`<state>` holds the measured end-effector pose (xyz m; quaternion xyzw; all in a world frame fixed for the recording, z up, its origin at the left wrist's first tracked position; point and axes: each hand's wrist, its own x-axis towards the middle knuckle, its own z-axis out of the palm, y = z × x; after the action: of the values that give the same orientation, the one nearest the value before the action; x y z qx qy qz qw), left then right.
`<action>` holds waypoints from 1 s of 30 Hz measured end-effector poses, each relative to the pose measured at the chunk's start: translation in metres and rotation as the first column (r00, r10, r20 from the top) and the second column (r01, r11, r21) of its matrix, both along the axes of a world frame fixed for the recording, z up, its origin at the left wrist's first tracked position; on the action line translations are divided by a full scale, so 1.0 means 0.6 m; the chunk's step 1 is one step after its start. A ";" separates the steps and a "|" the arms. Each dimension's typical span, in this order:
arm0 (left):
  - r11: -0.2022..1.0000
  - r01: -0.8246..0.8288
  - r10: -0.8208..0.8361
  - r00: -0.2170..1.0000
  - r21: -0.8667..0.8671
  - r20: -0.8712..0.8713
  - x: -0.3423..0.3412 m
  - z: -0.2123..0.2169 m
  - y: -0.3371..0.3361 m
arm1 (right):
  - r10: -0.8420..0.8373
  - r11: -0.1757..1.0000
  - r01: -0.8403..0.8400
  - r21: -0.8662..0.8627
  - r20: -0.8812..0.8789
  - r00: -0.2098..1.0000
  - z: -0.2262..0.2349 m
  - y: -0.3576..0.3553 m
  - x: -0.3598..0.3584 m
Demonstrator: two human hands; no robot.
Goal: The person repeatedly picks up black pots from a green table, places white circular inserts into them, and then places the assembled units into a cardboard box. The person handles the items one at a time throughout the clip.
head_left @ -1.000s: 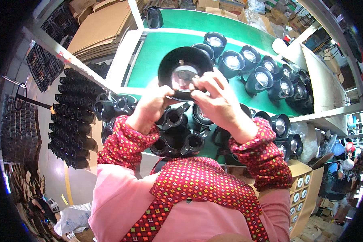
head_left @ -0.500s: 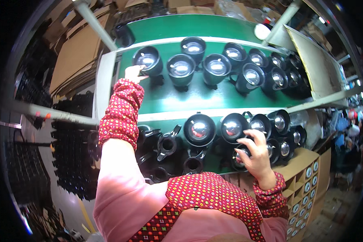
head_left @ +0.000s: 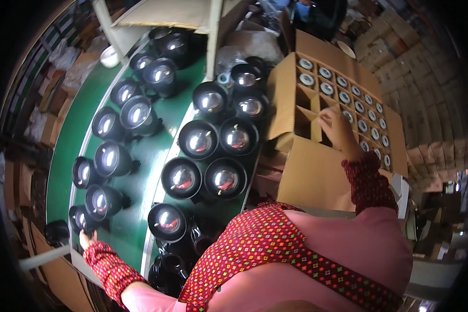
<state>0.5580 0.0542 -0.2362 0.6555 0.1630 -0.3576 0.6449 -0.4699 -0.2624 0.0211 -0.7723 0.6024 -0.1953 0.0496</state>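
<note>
The lamp housings [head_left: 199, 139] look like black plastic or coated metal, mostly matt outside, with glossy, mirror-bright reflectors inside that throw back light. The conveyor belt [head_left: 140, 177] under them is a smooth green surface with a dull sheen. The divided box [head_left: 317, 171] is plain brown corrugated cardboard, matt and slightly rough, with thin card partitions. The small round parts [head_left: 343, 97] in its cells have pale, shiny faces. The sleeves [head_left: 366, 179] are soft printed cloth, red, against a pink cloth garment.

Left hand [head_left: 87, 238] fingers behind black lamp [head_left: 83, 219]
</note>
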 end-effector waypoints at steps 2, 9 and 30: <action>0.990 -0.021 0.024 1.000 0.142 -0.020 -0.037 -0.007 -0.022 | -0.150 0.988 0.146 -0.059 -0.074 0.986 -0.030 -0.010 -0.092; 0.939 0.003 -0.115 0.945 0.343 0.307 -0.143 0.092 -0.082 | -0.340 0.939 0.335 -0.071 -0.325 0.882 -0.118 -0.179 -0.241; 0.354 0.933 -0.612 0.286 -0.068 0.737 -1.073 0.469 -0.237 | 0.165 0.889 -0.301 -0.345 -0.373 0.913 0.211 -0.107 -0.102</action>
<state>-0.0858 -0.0877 0.0451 0.5293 -0.5031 -0.4348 0.5269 -0.5313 -0.3268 0.1477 -0.8554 0.4516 -0.1719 -0.1865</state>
